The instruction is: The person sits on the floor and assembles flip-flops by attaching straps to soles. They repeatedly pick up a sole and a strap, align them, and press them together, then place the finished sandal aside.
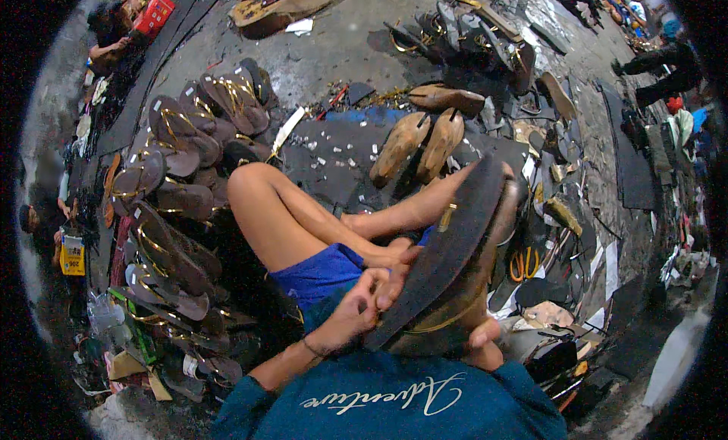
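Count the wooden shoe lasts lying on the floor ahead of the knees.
3. One wooden shoe last lies crosswise at the back; two more lie side by side just in front of it, on the dark mat. Others may be hidden among the clutter.

A red rectangular box with pale markings is seen at the upper left, near the rim of the view. A yellow rectangular tag with a darker upper band is seen at the far left edge, beside the rows of sandals. A small white card lies on the floor at the top centre.
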`<state>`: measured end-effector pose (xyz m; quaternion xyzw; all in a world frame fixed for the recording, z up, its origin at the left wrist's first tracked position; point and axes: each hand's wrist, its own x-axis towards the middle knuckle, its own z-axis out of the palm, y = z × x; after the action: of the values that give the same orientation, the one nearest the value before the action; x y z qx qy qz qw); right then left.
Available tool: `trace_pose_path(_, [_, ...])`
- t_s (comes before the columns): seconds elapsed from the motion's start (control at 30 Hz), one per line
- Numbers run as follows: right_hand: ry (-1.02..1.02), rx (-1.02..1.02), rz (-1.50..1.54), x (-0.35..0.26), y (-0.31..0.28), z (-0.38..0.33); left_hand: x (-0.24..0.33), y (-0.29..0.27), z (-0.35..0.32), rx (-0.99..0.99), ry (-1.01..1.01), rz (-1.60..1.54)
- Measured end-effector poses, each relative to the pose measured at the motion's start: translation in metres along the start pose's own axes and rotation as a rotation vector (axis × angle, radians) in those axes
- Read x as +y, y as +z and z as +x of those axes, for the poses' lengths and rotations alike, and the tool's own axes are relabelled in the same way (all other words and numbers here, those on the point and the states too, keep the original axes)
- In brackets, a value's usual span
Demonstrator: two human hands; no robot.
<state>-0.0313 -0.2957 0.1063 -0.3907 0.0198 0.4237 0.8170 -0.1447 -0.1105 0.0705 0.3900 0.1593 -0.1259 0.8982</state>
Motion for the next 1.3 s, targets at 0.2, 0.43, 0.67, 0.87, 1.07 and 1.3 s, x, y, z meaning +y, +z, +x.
trace_pose_path(0.2, [-0.061,-0.089,-0.701,0.021,-0.033,0.061,0.022,-0.038,0.000,0.276,0.045,0.228])
trace_pose_path(0.43, [0.392,-0.013,-1.668,0.103,-0.002,0.112,-0.054,-0.125,0.000,0.496,0.258,0.714])
trace_pose_path(0.67, [0.104,-0.148,-0.955,0.025,0.025,0.088,0.012,-0.055,0.001,0.534,0.366,0.440])
trace_pose_path(0.87, [-0.343,-0.191,-0.785,0.030,0.038,0.115,0.059,-0.074,0.070,0.818,0.796,1.437])
trace_pose_path(1.07, [-0.088,-0.450,-0.736,0.029,0.037,0.135,0.138,-0.094,-0.012,1.284,1.073,0.465])
trace_pose_path(1.3, [-0.453,-0.111,-1.628,0.101,-0.019,0.253,0.138,-0.131,-0.239,1.577,1.097,0.096])
